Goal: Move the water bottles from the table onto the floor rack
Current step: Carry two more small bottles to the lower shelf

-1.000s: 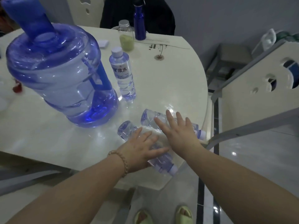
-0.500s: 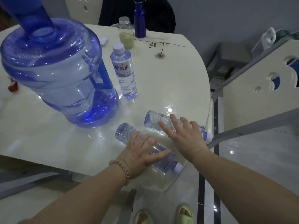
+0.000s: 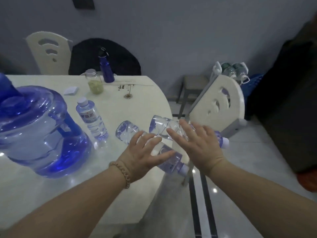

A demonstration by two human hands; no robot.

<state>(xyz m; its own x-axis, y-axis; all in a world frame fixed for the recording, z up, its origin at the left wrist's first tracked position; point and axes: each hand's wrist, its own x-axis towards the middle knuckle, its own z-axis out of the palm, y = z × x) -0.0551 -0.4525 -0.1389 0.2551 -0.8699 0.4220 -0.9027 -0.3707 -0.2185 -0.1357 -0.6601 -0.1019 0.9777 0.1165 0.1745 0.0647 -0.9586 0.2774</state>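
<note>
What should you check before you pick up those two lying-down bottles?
1. Left hand on the nearer lying bottle: ok, but fingers spread, not wrapped.
2. Right hand on the farther lying bottle: ok, also flat on top.
3. Caps on both: ok, white caps visible.
4. Bottles safe from rolling off: not ok, capped ends stick past the table edge.
5. Upright bottle out of the way: ok.
6. Floor rack in sight: cannot tell.
</note>
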